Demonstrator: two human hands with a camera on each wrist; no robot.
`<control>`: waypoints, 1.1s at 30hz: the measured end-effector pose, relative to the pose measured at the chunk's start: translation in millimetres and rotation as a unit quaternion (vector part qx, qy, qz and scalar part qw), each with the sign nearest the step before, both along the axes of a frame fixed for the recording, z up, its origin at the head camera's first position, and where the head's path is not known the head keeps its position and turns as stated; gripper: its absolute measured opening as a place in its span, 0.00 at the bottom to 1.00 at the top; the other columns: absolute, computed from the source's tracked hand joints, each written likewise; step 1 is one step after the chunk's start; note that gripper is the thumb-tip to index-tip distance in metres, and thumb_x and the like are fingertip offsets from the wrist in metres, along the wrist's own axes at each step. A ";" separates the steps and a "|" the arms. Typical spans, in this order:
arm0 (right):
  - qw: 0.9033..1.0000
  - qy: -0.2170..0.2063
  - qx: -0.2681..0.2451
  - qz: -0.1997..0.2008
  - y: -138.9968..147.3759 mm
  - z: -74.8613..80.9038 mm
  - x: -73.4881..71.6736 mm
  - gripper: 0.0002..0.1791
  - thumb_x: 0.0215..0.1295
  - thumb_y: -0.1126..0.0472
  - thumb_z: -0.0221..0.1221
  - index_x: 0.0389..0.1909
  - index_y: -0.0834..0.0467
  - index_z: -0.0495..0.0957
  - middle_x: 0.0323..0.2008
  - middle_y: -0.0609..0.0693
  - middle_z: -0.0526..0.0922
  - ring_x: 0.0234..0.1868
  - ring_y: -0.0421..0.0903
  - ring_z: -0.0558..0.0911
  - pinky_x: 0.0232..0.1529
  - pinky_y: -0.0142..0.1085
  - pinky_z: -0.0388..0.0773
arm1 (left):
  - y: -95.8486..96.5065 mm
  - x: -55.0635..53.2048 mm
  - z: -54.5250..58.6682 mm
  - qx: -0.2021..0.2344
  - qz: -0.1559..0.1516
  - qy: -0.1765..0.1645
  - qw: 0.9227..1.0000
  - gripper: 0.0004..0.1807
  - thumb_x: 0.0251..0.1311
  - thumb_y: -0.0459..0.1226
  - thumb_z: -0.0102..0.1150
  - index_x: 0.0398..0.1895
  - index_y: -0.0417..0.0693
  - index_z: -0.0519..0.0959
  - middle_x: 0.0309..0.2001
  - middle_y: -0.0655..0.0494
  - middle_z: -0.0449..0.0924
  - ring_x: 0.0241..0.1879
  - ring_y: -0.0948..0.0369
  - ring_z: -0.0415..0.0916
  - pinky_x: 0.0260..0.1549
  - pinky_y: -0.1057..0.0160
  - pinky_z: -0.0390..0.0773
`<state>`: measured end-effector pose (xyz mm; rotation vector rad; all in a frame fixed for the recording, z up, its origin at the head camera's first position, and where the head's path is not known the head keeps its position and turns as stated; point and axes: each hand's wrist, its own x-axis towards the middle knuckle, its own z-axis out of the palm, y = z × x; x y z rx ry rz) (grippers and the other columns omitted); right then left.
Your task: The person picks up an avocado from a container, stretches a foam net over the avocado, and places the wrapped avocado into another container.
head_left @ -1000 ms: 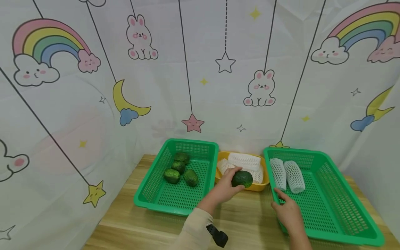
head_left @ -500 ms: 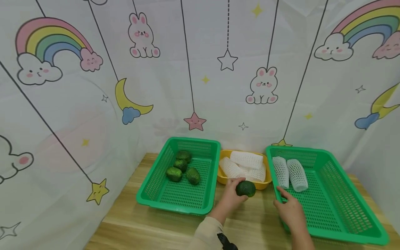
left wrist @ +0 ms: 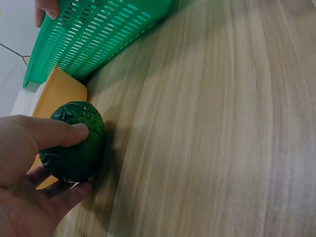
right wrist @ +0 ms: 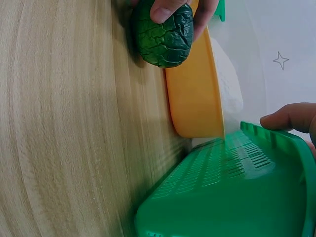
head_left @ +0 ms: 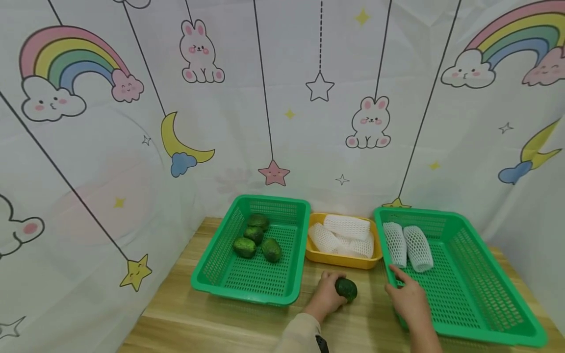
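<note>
My left hand (head_left: pixel 326 295) holds a dark green avocado (head_left: pixel 346 289) low over the table in front of the yellow basket (head_left: pixel 344 260). In the left wrist view, the thumb (left wrist: pixel 64 134) lies on top of the avocado and the fingers curl under it. My right hand (head_left: pixel 409 296) rests on the left rim of the right green basket (head_left: pixel 481 336), its index finger and thumb fairly straight. Two white foam net sleeves (head_left: pixel 418 249) lie in that basket. Several avocados (head_left: pixel 271 250) sit in the left green basket (head_left: pixel 247 296).
The yellow basket, between the green ones, holds several white foam net sleeves (head_left: pixel 346 226). A white patterned cloth (head_left: pixel 238 122) hangs behind the wooden table (head_left: pixel 176 318).
My left hand has brought the avocado from above the yellow basket down toward the front of the table. The right hand has stayed on the basket rim.
</note>
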<state>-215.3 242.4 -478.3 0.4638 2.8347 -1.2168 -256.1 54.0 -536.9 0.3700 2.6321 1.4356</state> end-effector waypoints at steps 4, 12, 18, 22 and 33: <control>1.000 0.001 0.003 0.002 -0.6 1.0 -2.0 0.32 0.62 0.59 0.54 0.68 0.58 0.59 0.61 0.68 0.64 0.54 0.64 0.70 0.41 0.51 0.71 | -0.7 -2.0 0.2 -0.017 0.002 -0.003 1.000 0.30 0.40 0.24 0.71 0.51 0.47 0.76 0.45 0.51 0.65 0.49 0.46 0.67 0.43 0.49 0.73; 1.000 0.001 0.007 0.008 -5.1 2.1 -2.2 0.32 0.62 0.59 0.54 0.68 0.59 0.59 0.61 0.68 0.65 0.54 0.64 0.70 0.43 0.53 0.71 | -14.4 6.6 34.5 -0.106 -0.001 0.109 0.988 0.33 0.43 0.35 0.73 0.55 0.55 0.71 0.54 0.50 0.61 0.55 0.51 0.58 0.45 0.53 0.70; 1.000 -0.001 0.009 0.022 -8.4 8.4 -4.3 0.33 0.62 0.60 0.54 0.67 0.63 0.57 0.61 0.72 0.60 0.56 0.68 0.65 0.47 0.58 0.68 | -60.7 5.9 71.8 -0.062 0.077 0.199 0.975 0.26 0.51 0.39 0.68 0.53 0.53 0.70 0.53 0.48 0.61 0.51 0.50 0.59 0.46 0.51 0.66; 0.997 0.054 0.043 0.039 -18.1 22.6 -13.6 0.31 0.61 0.61 0.55 0.64 0.67 0.59 0.63 0.72 0.52 0.60 0.71 0.56 0.51 0.63 0.62 | -84.9 -0.5 52.7 -0.074 0.082 0.125 0.986 0.23 0.55 0.37 0.64 0.54 0.49 0.71 0.52 0.44 0.63 0.50 0.48 0.62 0.42 0.49 0.69; 0.969 0.124 0.151 0.151 -60.0 7.6 -94.7 0.16 0.60 0.67 0.55 0.50 0.63 0.77 0.53 0.63 0.72 0.52 0.60 0.72 0.44 0.50 0.72 | -89.1 -5.7 41.8 -0.060 0.083 0.061 0.993 0.18 0.55 0.37 0.63 0.51 0.51 0.76 0.50 0.45 0.69 0.46 0.47 0.72 0.39 0.50 0.74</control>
